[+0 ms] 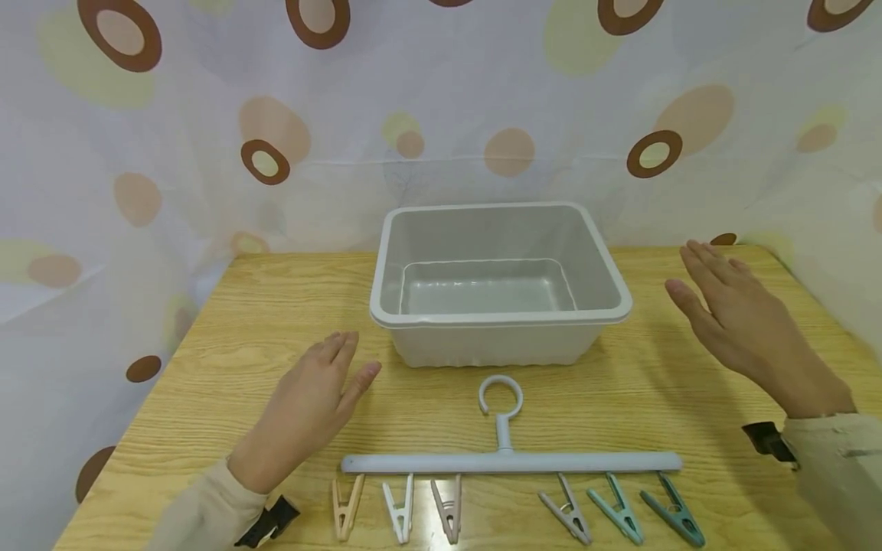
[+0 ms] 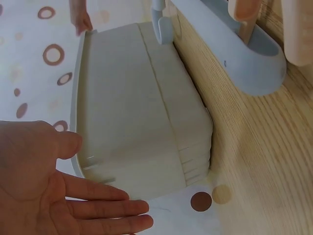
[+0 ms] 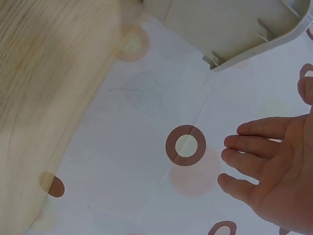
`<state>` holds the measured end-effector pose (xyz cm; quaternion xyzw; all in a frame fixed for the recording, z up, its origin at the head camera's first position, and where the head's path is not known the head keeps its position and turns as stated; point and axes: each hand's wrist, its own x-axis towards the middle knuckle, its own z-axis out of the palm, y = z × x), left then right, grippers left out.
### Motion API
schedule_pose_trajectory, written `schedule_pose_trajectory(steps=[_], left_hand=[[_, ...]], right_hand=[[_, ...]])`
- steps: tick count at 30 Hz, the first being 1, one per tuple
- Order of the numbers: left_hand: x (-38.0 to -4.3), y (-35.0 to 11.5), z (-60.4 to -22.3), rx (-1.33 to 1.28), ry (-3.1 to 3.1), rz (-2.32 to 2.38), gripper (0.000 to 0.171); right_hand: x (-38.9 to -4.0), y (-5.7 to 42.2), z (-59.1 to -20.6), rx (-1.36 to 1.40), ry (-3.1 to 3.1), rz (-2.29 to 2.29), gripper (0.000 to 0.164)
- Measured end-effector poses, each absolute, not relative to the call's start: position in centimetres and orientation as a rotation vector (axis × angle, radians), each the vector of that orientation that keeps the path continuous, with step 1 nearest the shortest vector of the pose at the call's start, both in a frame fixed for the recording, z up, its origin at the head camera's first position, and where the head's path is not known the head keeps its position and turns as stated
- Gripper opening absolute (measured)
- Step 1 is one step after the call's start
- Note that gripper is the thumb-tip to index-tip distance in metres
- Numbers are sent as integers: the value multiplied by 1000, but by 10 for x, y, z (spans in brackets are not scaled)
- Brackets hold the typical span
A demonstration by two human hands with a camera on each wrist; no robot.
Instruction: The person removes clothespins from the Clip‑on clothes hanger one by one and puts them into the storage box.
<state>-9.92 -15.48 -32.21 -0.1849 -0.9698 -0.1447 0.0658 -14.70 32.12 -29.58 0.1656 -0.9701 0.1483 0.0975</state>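
A light grey plastic basin [image 1: 496,340] stands at the back middle of the wooden table, its inside bare. To its left and nearer the front, my left hand [image 1: 303,402] is held with fingers straight, holding nothing. My right hand [image 1: 747,329] hovers off the basin's right side, fingers extended and thumb apart. In the left wrist view the left fingers [image 2: 105,208] overlap the basin's end [image 2: 132,107]. The right wrist view has the right hand [image 3: 279,161] with its palm showing and nothing in it.
In front of the basin lies a pale blue hanger bar [image 1: 448,463] with a hook [image 1: 501,394]. Several clothespins hang along its near side, among them a yellow one [image 1: 347,509] and a dark teal one [image 1: 677,513]. A dotted sheet [image 1: 441,99] rises behind the table [image 1: 289,306].
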Motion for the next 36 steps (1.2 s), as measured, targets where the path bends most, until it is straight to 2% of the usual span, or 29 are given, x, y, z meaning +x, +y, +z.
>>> schedule_pose_trajectory(steps=[36], left_hand=[[-81,-132,-337,-724,-2963,-415,55]], right_hand=[[-157,298,-296,526,-2900,448,61]])
